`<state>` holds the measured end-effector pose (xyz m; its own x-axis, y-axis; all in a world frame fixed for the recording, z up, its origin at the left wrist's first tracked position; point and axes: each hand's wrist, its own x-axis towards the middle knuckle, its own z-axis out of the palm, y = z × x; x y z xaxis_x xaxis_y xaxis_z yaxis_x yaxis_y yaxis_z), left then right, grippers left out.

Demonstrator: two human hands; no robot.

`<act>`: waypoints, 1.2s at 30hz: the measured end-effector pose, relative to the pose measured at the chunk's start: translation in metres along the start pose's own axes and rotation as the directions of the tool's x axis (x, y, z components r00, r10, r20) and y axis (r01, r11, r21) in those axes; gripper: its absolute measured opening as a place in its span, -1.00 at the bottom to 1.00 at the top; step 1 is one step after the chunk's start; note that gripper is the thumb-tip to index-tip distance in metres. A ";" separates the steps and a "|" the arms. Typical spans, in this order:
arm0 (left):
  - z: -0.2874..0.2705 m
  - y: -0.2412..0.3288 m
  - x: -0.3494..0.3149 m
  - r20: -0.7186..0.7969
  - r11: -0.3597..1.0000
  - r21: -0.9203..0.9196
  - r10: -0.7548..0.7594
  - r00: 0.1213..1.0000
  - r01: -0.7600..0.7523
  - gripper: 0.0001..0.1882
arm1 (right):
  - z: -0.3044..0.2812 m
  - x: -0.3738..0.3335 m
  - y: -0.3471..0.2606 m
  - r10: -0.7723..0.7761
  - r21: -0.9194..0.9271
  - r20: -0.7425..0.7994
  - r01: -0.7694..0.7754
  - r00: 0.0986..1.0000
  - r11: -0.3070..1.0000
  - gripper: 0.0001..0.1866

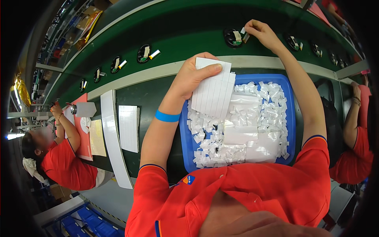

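My left hand (190, 77) is closed on a small stack of white sheets (213, 93) marked with lines into strips, the thumb lying on top. It hovers over the far left part of a blue tray (292, 118). Farther off, my right hand (263, 34) reaches over the green belt (189, 35), thumb and forefinger pinching a small white tab (242, 30). Right beside the fingertips sits a black round unit (233, 38) with a pale part and a green board. A short flat strip (246, 38) sticks out from it.
Many small white scraps (272, 94) and larger white pieces (241, 134) fill the tray. More black units (144, 53) are spaced along the belt. White sheets (128, 126) and a long white strip (112, 134) lie left. Co-workers (67, 158) in red sit on both sides.
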<state>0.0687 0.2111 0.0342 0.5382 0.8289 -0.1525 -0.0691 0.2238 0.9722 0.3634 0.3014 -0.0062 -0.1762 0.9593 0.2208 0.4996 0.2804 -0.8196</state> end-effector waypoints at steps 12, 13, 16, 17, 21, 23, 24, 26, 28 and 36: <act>-0.001 0.000 0.000 0.082 0.998 0.033 0.046 0.996 -0.049 -0.60 | -0.015 0.021 0.019 0.087 -0.086 0.285 -0.065 0.955 0.994 -0.77; 0.000 -0.001 0.000 0.078 0.997 0.035 0.059 0.995 -0.062 -0.59 | -0.014 0.021 0.018 0.087 -0.085 0.286 -0.065 0.954 0.994 -0.77; 0.000 -0.001 -0.001 0.070 0.997 0.035 0.073 0.995 -0.075 -0.58 | -0.014 0.019 0.018 0.113 -0.115 0.248 -0.086 0.962 0.990 -0.79; 0.000 0.000 -0.001 0.065 0.997 0.033 0.074 0.995 -0.076 -0.57 | -0.017 0.019 0.018 0.104 -0.078 0.287 -0.085 0.952 0.993 -0.80; 0.000 -0.003 0.001 0.062 0.996 -0.008 0.094 0.994 -0.094 -0.57 | -0.018 0.017 0.023 0.078 -0.115 0.263 -0.049 0.962 0.992 -0.83; 0.001 -0.003 0.001 0.043 0.996 -0.014 0.089 0.995 -0.089 -0.56 | -0.019 0.017 0.025 0.053 -0.133 0.266 -0.018 0.963 0.991 -0.83; 0.001 -0.003 0.002 0.044 0.996 -0.015 0.089 0.995 -0.088 -0.56 | -0.020 0.017 0.027 0.029 -0.151 0.268 0.013 0.963 0.988 -0.83; 0.000 -0.003 0.002 0.069 0.995 -0.010 0.098 0.993 -0.097 -0.56 | -0.020 0.015 0.025 0.028 -0.239 0.236 0.030 0.971 0.971 -0.84; -0.001 -0.002 0.002 0.070 0.996 0.004 0.089 0.994 -0.089 -0.57 | -0.018 0.012 0.020 0.022 -0.323 0.206 0.047 0.978 0.945 -0.85; 0.002 0.000 0.001 0.071 0.995 0.005 0.099 0.993 -0.100 -0.62 | -0.009 -0.012 0.005 -0.190 -0.671 -0.156 0.037 0.969 0.740 -0.86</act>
<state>0.0708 0.2111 0.0339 0.5870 0.8085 -0.0421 -0.1185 0.1372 0.9834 0.3755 0.2912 -0.0078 -0.1330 0.8821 0.4519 0.9327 0.2656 -0.2439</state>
